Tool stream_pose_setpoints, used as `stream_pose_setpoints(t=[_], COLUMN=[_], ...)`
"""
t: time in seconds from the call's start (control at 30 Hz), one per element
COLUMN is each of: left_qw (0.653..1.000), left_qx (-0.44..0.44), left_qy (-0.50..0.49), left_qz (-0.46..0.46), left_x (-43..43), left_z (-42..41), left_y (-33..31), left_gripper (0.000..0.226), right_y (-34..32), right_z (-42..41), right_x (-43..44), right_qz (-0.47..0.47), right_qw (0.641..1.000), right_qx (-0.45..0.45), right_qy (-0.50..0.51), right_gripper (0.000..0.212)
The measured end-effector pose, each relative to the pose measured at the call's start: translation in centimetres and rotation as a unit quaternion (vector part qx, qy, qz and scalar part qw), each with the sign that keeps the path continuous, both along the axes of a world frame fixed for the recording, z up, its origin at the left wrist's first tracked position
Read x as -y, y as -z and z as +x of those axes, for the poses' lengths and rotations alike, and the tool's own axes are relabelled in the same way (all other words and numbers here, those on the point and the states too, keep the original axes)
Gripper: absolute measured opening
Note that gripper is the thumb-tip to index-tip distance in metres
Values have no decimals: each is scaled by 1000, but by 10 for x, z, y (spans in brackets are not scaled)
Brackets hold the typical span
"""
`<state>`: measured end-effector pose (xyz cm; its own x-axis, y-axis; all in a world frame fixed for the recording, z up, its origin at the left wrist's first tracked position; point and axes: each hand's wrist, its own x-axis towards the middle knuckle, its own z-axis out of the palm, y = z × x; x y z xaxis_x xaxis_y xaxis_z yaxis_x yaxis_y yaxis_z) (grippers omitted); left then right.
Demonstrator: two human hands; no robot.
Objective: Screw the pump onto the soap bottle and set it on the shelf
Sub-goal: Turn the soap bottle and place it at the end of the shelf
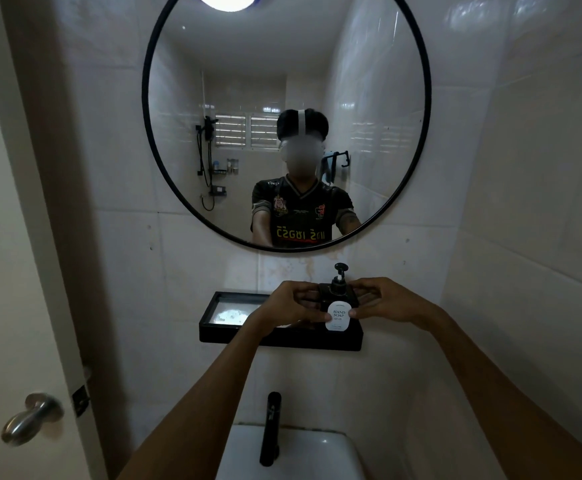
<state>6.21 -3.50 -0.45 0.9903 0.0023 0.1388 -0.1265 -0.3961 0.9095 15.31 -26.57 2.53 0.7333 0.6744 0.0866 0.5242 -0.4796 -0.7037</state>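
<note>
A square black soap bottle with a white "HAND SOAP" label stands upright at the right end of the black wall shelf. A black pump sits on its neck. My left hand grips the bottle's left side, thumb on the label's lower left corner. My right hand holds the right side, thumb on the label's right edge. Whether the base rests on the shelf or hovers just above it is hidden by my fingers.
A round black-framed mirror hangs above the shelf. Below are a black faucet and a white sink. A door with a metal knob stands at the left. Tiled walls close in on the right.
</note>
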Motion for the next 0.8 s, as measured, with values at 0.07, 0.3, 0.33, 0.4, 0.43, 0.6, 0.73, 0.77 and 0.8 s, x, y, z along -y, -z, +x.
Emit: stream_pose_setpoints(t=[0.07, 0.3, 0.33, 0.4, 0.43, 0.6, 0.73, 0.77, 0.8], left_qw=[1000, 1000, 1000, 999, 999, 991, 979, 974, 969], left_qx=[1, -3, -4, -6, -7, -17, -14, -8, -2], left_qy=[-2, -3, 0, 3, -1, -35, -67, -80, -93], left_qz=[1, 16, 22, 41, 53, 125, 192, 211, 229], left_x=[2, 5, 5, 5, 4, -8, -24, -28, -31], left_z=[-1, -1, -1, -3, -4, -12, -23, -27, -31], left_y=[0, 0, 0, -1, -1, -6, -10, -10, -10], left_gripper=[64, 67, 67, 68, 71, 85, 79, 77, 75], right_y=[0, -3, -3, -5, -6, -10, -6, -6, -4], right_z=[1, -3, -4, -5, -7, -11, -14, -17, -19], right_x=[1, 3, 2, 1, 1, 5, -2, -5, -8], right_qz=[-3, -21, -23, -34, -41, -19, -14, -20, -25], right_qw=[1000, 1000, 1000, 999, 999, 997, 992, 990, 988], right_qx=[0, -12, -16, -24, -26, -9, 44, 59, 75], right_qy=[3, 11, 12, 16, 20, 71, 117, 125, 131], right_gripper=[67, 73, 74, 74, 71, 57, 53, 52, 52])
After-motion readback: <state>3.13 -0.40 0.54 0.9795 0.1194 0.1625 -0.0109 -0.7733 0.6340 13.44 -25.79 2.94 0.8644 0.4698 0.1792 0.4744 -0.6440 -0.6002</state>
